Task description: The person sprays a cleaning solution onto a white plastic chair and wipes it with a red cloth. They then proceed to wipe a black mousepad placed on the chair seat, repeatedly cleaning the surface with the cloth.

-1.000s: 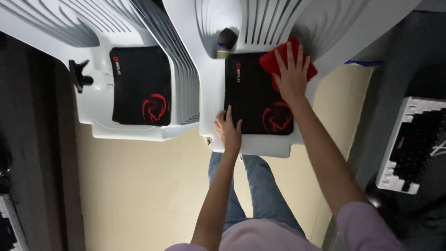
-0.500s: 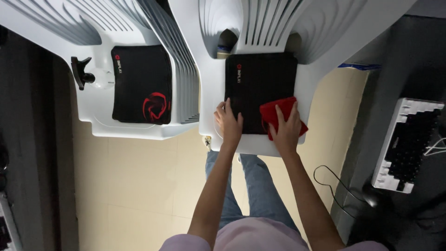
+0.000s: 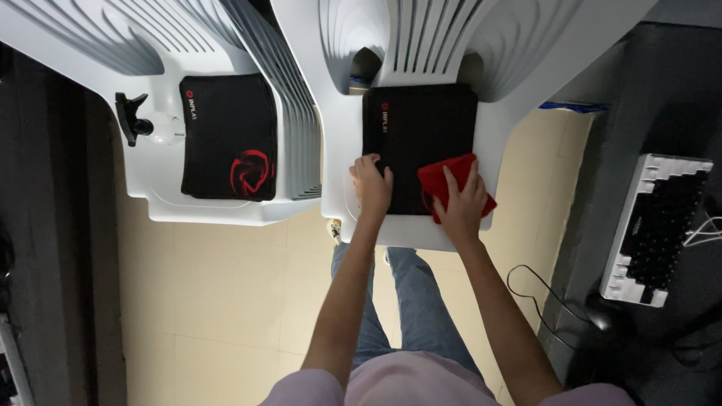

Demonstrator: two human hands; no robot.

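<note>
A black mouse pad lies on the seat of a white plastic chair stack. My right hand presses flat on a red cloth at the pad's near right corner. My left hand rests with curled fingers on the pad's near left corner, pinning it to the seat.
A second white chair stack at left carries another black mouse pad with a red emblem and a white spray bottle with a black trigger. A white-framed keyboard and a black cable lie at right. Beige tiled floor below.
My right hand dragged the red cloth from the pad's far right corner toward me to the near right edge. My left hand stayed on the near left corner.
</note>
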